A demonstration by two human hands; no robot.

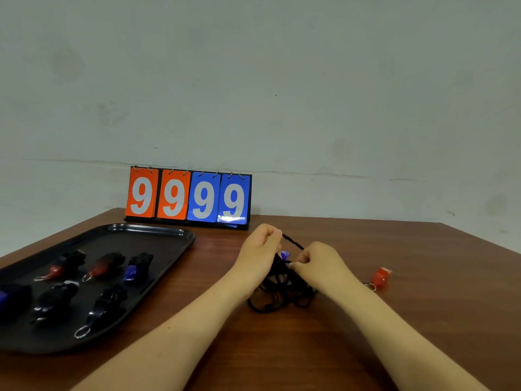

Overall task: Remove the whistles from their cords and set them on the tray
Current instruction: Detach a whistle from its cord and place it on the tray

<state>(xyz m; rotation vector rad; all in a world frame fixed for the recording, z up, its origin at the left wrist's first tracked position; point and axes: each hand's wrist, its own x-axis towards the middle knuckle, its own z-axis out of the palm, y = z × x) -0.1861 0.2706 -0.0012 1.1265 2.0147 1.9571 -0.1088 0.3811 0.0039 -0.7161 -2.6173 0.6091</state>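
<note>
Both hands (290,256) pinch thin black cord (279,294), seemingly tangled.

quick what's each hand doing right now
Left hand: pinching the black cord.
Right hand: fingers curled at the blue whistle on that cord.

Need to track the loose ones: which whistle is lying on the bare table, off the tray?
The red whistle right of the right hand: it lies alone on the table with no cord bundle, unlike those on the tray.
</note>
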